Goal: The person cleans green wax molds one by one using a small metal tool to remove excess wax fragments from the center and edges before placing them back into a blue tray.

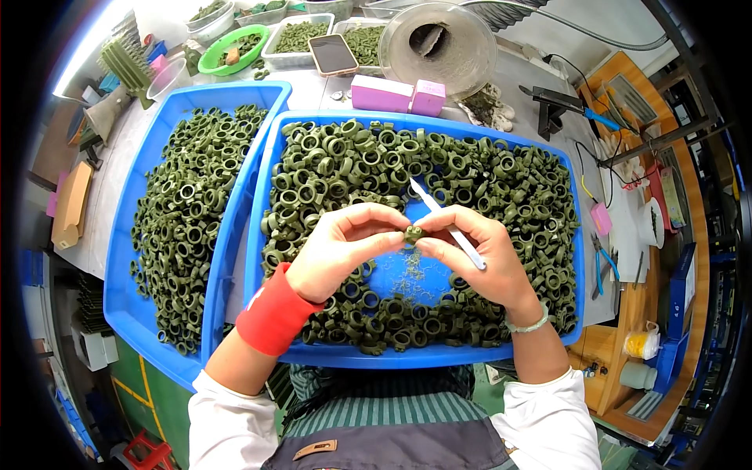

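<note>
A small green ring-shaped part (414,234), probably wax or plastic, is pinched between the fingertips of both hands. My left hand (355,238) holds it from the left, and a red band covers that wrist. From the right, my right hand (476,249) grips it with thumb and forefinger, while a scalpel-like knife with a white handle (467,247) lies across the same hand, its blade pointing up and left. Below both hands is a blue plastic tray (405,356), with many similar green rings (505,164) around thin green shavings (414,273) on its floor.
Another blue tray (132,317) full of green rings stands at the left. Along the back are a phone (333,54), pink boxes (382,94), a green basket (205,63) and a clear funnel-like hood (470,64). Blue-handled pliers (599,267) lie at the right.
</note>
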The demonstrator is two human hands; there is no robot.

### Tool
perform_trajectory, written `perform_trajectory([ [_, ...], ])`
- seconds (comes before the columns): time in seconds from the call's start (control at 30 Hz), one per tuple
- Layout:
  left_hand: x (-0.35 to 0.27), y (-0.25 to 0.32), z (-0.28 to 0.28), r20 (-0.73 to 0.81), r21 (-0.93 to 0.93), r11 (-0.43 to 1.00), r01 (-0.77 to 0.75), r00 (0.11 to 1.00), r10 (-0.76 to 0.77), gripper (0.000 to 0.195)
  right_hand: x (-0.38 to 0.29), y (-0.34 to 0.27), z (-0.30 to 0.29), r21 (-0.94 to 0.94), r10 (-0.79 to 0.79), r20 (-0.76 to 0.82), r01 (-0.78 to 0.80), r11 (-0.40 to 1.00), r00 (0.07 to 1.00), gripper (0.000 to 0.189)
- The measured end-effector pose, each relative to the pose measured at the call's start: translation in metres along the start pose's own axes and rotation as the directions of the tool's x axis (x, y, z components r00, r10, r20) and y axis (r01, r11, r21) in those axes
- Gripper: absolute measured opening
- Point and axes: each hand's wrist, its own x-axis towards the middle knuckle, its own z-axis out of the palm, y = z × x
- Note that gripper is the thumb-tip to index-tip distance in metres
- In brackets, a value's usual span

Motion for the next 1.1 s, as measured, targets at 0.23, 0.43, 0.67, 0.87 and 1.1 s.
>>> perform_trajectory([
  [0.23,-0.002,0.005,0.003,-0.033,0.187,0.976,-0.111,0.992,0.119,0.018,0.000,0.006,0.004,0.140,0.020,-0.009,-0.018,0.990,1.000,0.021],
  [0.43,-0.003,0.006,-0.003,-0.008,0.107,0.992,-0.061,0.998,0.062,0.015,0.000,0.002,0.003,0.163,0.013,0.041,-0.019,0.986,0.999,0.022],
  [0.67,-0.003,0.007,0.002,-0.029,0.029,0.997,-0.068,0.997,0.069,0.015,0.000,0.006,0.003,0.154,-0.008,0.029,0.003,0.988,1.000,0.022],
  [0.87,-0.005,0.008,-0.001,0.016,0.072,0.993,-0.089,0.996,0.089,0.016,0.000,0.004,0.003,0.196,-0.006,0.046,-0.003,0.981,0.999,0.022],
  [1.1,-0.003,0.014,0.007,-0.039,-0.073,0.996,0.046,0.998,-0.049,0.022,0.002,0.016,0.007,0.031,-0.153,-0.045,0.155,0.987,0.987,0.023],
])
